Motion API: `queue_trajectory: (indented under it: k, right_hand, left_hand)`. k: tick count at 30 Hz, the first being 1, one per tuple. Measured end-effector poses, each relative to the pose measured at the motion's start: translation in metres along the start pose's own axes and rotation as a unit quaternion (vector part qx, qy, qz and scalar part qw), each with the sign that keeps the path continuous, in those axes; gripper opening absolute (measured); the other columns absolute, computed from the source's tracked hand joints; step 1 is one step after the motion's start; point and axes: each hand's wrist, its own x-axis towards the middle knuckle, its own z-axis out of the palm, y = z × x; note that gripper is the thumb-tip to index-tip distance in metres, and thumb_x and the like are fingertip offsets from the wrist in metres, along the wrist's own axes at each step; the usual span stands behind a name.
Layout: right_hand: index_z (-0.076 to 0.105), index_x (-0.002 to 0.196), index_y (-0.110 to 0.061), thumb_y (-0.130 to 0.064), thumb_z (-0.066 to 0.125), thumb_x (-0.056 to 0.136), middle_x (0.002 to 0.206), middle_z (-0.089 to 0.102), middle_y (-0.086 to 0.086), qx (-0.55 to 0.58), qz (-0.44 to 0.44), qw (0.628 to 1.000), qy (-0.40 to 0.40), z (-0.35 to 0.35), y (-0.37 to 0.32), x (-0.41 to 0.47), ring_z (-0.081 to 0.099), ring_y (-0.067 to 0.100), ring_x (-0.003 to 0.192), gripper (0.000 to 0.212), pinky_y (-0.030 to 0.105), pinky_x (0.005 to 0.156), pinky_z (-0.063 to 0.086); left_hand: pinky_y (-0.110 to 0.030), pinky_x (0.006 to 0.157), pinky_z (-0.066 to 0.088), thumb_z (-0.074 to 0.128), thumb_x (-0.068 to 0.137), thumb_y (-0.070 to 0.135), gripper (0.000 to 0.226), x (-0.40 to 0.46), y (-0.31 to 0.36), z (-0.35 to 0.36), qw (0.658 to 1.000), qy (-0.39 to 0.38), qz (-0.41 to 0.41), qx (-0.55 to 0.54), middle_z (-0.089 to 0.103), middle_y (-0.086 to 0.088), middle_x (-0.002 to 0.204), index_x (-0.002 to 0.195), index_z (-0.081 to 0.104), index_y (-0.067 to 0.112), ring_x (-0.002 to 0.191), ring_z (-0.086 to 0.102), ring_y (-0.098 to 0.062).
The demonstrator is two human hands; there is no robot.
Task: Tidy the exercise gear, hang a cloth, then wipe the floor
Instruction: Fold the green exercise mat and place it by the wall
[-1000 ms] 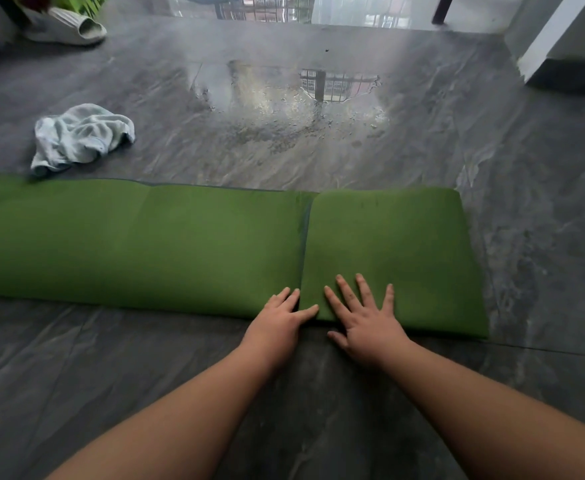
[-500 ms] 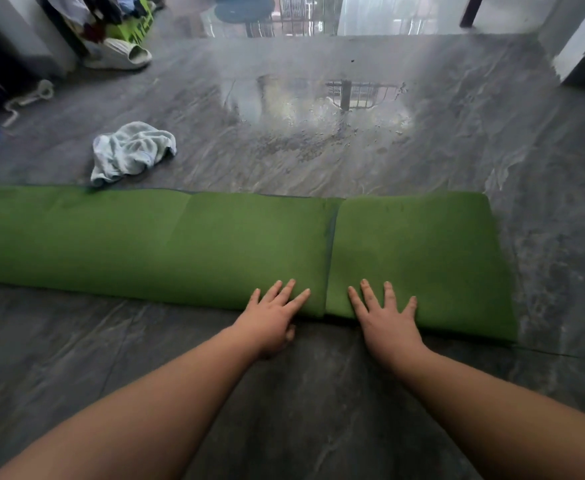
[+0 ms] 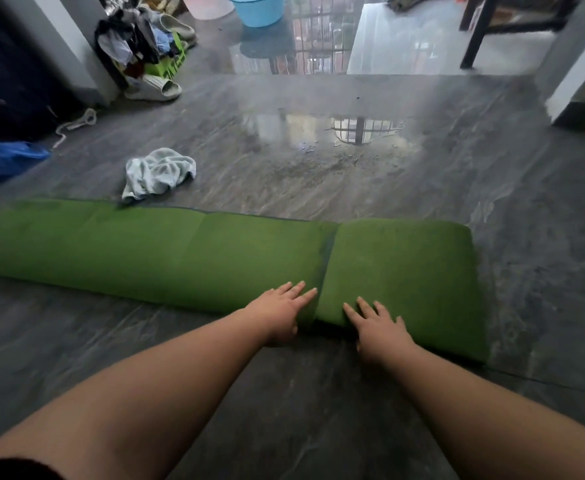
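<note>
A green exercise mat [image 3: 187,258] lies partly rolled across the dark floor, as a thick flat band from the left edge to the right of centre. My left hand [image 3: 280,315] and my right hand [image 3: 377,327] press flat on its near edge, fingers spread, on either side of a crease. Neither hand holds anything. A crumpled pale cloth [image 3: 158,173] lies on the floor just behind the mat, to the left. A wet patch [image 3: 336,147] with reflections covers the floor beyond the mat.
At the back left stand a rack of clothes and shoes [image 3: 142,39], a white slipper [image 3: 154,88] and a blue bag [image 3: 4,155]. A blue basin [image 3: 258,8] sits at the back. Black table legs [image 3: 474,32] and a wall corner [image 3: 578,81] are at the right.
The mat's near edge has shifted away from me under my hands, and my fingers have slid closer to that edge. My view has tilted up, showing more of the room's back.
</note>
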Motion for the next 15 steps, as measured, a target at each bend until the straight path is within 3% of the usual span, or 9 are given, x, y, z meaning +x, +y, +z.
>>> queue_trajectory:
  k: [6, 10, 15]
  right_hand:
    - [-0.008, 0.155, -0.031, -0.018, 0.042, 0.096, 0.163, -0.008, 0.015, -0.061, 0.096, 0.993, -0.044, 0.012, -0.053, 0.033, -0.001, 0.050, 0.146, 0.078, 0.072, 0.107, 0.022]
    - [-0.009, 0.156, -0.022, -0.010, 0.036, 0.092, 0.162, -0.013, 0.019, -0.057, 0.168, 0.984, -0.013, 0.032, -0.084, 0.041, -0.004, 0.046, 0.147, 0.078, 0.061, 0.116, 0.013]
    - [-0.007, 0.156, -0.018, -0.021, 0.048, 0.090, 0.164, -0.011, 0.007, 0.015, 0.228, 0.974, 0.007, 0.032, -0.112, 0.039, -0.001, 0.032, 0.151, 0.086, 0.043, 0.122, 0.014]
  left_hand:
    - [-0.046, 0.121, 0.016, 0.054, 0.091, 0.025, 0.089, 0.015, -0.067, 0.020, 0.999, -0.002, 0.035, 0.023, -0.008, -0.004, 0.164, 0.155, -0.007, 0.032, 0.151, -0.001, -0.025]
    - [-0.049, 0.121, 0.011, 0.056, 0.091, 0.024, 0.093, 0.024, -0.113, 0.040, 0.996, -0.024, 0.076, 0.032, -0.015, -0.005, 0.163, 0.154, -0.012, 0.031, 0.150, -0.008, -0.027]
    - [-0.051, 0.121, 0.005, 0.054, 0.093, 0.024, 0.092, 0.028, -0.135, 0.045, 0.990, -0.027, 0.135, 0.008, -0.018, -0.005, 0.162, 0.153, -0.015, 0.030, 0.150, -0.013, -0.027]
